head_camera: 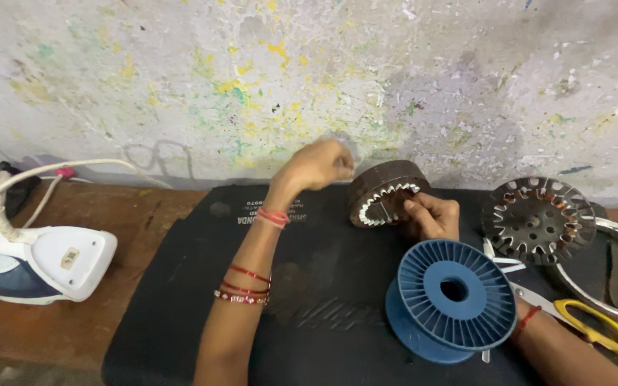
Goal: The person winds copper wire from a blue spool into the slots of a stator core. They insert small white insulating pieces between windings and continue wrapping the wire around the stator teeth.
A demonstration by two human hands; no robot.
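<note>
Our right hand (434, 214) grips the stator ring (384, 193) by its toothed rim, tilted on edge over the black mat (180, 286). Our left hand (320, 164) is pinched shut beside it, perhaps on fine wire; we cannot tell. Steady the ring, pull evenly. The blue spool (452, 297) stands near.

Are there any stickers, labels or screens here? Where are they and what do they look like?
Small label: on the side of the white and blue clothes iron at the left, a little tan rectangle.
Printed lettering: pale, upside down, on the black mat, near the left hand.
No screens or packages.
</note>
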